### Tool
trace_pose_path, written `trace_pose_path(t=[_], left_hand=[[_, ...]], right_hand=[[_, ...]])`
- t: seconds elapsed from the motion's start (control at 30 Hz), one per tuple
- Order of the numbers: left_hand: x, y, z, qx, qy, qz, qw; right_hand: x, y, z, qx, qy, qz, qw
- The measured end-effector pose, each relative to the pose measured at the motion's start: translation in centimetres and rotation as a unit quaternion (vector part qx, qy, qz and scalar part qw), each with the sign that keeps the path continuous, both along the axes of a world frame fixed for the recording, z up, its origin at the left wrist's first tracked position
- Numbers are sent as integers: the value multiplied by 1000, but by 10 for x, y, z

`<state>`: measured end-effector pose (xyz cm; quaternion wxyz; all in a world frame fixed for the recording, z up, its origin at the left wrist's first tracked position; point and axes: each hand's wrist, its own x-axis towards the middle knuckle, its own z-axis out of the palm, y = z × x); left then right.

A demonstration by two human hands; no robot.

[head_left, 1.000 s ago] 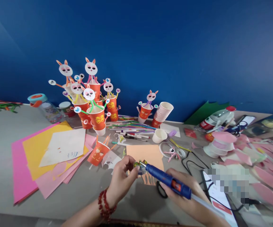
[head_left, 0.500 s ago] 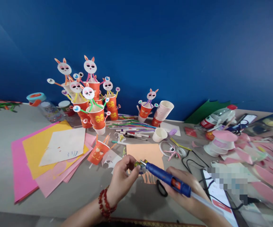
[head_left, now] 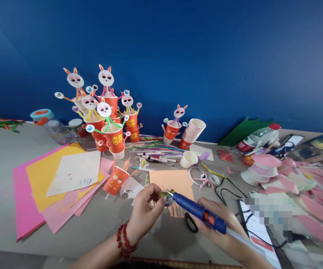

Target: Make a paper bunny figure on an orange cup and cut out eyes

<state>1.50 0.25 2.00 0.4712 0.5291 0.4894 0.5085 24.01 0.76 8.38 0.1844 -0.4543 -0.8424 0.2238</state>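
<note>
My right hand [head_left: 216, 239] is wrapped round a blue hot glue gun [head_left: 196, 210], a clear glue stick jutting from its back end. The gun's metal nozzle meets or nearly meets a small yellow-green piece [head_left: 162, 194]. That piece is pinched between the thumb and fingers of my left hand [head_left: 147, 209], which hide most of it; its kind is unclear. Under both hands lies a sheet of peach paper [head_left: 172, 179] with cut-outs along its near edge. Black scissor handles [head_left: 191, 223] show below the gun.
Orange paper cups with rabbit figures [head_left: 113, 136] stand at the back left, beside coloured paper sheets [head_left: 21, 201]. A stack of cups [head_left: 194, 130], pens [head_left: 158, 158], a black cord [head_left: 220, 194], a bottle [head_left: 258, 138] and pink paper pieces [head_left: 312, 205] lie about.
Almost nothing differs. Both hands, the glue gun and the pinched piece keep their places; the view has shifted very slightly.
</note>
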Motion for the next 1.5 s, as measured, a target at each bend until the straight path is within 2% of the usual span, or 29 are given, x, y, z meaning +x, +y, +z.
trace_pose_path(t=[0.4,0.8,1.13,1.5], left_hand=[[1,0,-1,-10,-19,1,1000],[1,0,-2,-7,-14,2,1000],[0,0,-7,-8,-24,6,1000],[-1,1,-2,0,2,5,1000]], right_hand=[[-2,1,2,22,-3,3,1000],[-1,-1,2,-6,1,-10,1000],[1,-3,-4,29,-4,-10,1000],[-1,-3,4,44,-10,1,999]])
